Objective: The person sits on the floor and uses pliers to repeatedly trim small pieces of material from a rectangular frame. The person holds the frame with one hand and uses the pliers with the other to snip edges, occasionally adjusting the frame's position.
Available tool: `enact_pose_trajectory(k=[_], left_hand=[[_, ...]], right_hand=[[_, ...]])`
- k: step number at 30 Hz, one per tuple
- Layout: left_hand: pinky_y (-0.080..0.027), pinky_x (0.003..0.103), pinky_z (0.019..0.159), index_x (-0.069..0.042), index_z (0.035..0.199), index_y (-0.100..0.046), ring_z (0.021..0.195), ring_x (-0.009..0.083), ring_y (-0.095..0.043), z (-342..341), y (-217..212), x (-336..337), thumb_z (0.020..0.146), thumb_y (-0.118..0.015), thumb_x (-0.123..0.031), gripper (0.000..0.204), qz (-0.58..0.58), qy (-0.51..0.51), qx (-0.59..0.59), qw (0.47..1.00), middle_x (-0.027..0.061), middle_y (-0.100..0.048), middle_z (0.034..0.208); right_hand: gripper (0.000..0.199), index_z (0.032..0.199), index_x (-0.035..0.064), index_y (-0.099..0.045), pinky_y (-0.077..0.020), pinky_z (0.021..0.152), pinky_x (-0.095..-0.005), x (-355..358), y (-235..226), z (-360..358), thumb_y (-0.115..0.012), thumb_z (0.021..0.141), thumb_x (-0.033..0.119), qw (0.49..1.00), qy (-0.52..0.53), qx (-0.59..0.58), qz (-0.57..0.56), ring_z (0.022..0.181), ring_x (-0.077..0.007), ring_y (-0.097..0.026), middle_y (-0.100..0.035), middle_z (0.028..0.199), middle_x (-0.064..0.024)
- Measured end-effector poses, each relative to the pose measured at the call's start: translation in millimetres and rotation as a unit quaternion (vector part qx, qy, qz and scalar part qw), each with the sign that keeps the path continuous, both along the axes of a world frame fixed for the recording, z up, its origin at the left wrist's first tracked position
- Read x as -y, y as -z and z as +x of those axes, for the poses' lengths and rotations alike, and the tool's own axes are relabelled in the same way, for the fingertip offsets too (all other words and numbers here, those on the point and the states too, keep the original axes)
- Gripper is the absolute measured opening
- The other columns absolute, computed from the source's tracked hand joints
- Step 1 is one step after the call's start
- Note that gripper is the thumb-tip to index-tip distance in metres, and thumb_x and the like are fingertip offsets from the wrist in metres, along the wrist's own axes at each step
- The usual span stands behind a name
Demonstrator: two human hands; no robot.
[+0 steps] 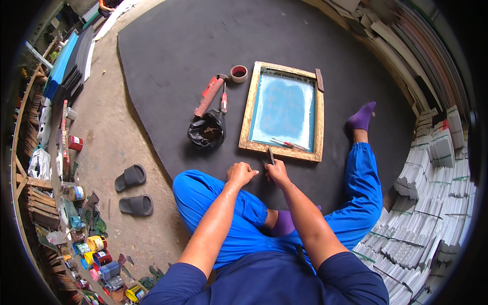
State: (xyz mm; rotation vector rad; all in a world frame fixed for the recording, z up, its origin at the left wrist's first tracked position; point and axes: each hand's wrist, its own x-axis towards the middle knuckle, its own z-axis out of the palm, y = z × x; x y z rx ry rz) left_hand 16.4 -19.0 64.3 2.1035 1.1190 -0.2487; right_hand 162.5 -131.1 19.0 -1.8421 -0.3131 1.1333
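My right hand (277,172) is closed round a slim dark tool (271,155), its tip pointing at the near edge of a wooden frame (245,122); its exact kind does not show. To its left, my left hand (241,174) has its fingers drawn together, and whatever they may pinch is too small to make out. Blue mesh with whitish margins (282,104) fills the frame. A screwdriver (290,144) with a red and clear handle lies across the mesh's near end. On the far right corner of the frame rests a short brown strip (319,80).
Left of the frame are a black plastic bag (207,129), a red-handled hammer (208,96), a second screwdriver (223,101) and a tape roll (239,73), all on a dark mat (168,61). Black slippers (136,205), paint cans (96,243) and bundled white stacks (422,218) lie around.
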Motion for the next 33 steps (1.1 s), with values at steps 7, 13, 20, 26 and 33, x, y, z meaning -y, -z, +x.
enact_pose_trajectory(k=[7,13,20,26,33], left_hand=[[-0.056,0.043,0.083,-0.017,0.102,-0.077,0.096,0.0299,-0.071,-8,12,5,0.082,-0.077,-0.031,0.024,0.101,-0.032,0.19,0.976,0.0069,-0.074,0.098],[-0.055,0.043,0.085,-0.018,0.108,-0.076,0.1,0.0309,-0.068,-8,11,7,0.087,-0.07,-0.02,0.022,0.136,0.045,0.169,0.975,0.0058,-0.072,0.105],[-0.058,0.045,0.081,-0.02,0.098,-0.08,0.088,0.0327,-0.073,-8,8,5,0.086,-0.072,-0.028,0.017,0.134,0.048,0.03,0.989,0.0133,-0.075,0.092],[-0.058,0.044,0.081,-0.019,0.093,-0.081,0.088,0.0328,-0.073,-10,5,3,0.085,-0.074,-0.031,0.015,0.106,0.028,-0.015,0.994,0.0149,-0.075,0.091],[-0.058,0.044,0.08,-0.017,0.091,-0.081,0.09,0.0333,-0.074,-7,-10,2,0.077,-0.082,-0.043,0.029,0.059,0.055,-0.084,0.993,0.0153,-0.076,0.093]], right_hand=[[0.016,0.101,-0.001,-0.063,-0.049,0.045,-0.0335,22,-2,-13,-0.06,0.087,0.007,0.99,-0.084,-0.102,0.051,0.05,-0.0191,-0.06,-0.061,0.066,-0.0099],[0.017,0.101,0.0006,-0.063,-0.047,0.042,-0.0298,30,-19,-21,-0.058,0.089,0.011,0.97,-0.231,-0.077,-0.007,0.05,-0.0161,-0.063,-0.063,0.066,-0.0073],[0.018,0.103,-0.0007,-0.063,-0.0537,0.053,-0.0341,31,-15,-11,-0.062,0.091,0.013,0.947,-0.302,-0.105,-0.032,0.062,-0.0189,-0.068,-0.067,0.075,-0.0097],[0.026,0.107,-0.0012,-0.063,-0.0573,0.064,-0.0381,26,-25,7,-0.065,0.094,0.021,0.963,-0.208,-0.157,-0.07,0.071,-0.0236,-0.071,-0.07,0.086,-0.0133],[0.027,0.09,-0.0032,-0.061,-0.0512,0.051,-0.0413,8,-46,30,-0.063,0.094,0.024,0.984,-0.123,-0.084,-0.094,0.061,-0.0271,-0.068,-0.065,0.073,-0.0147]])
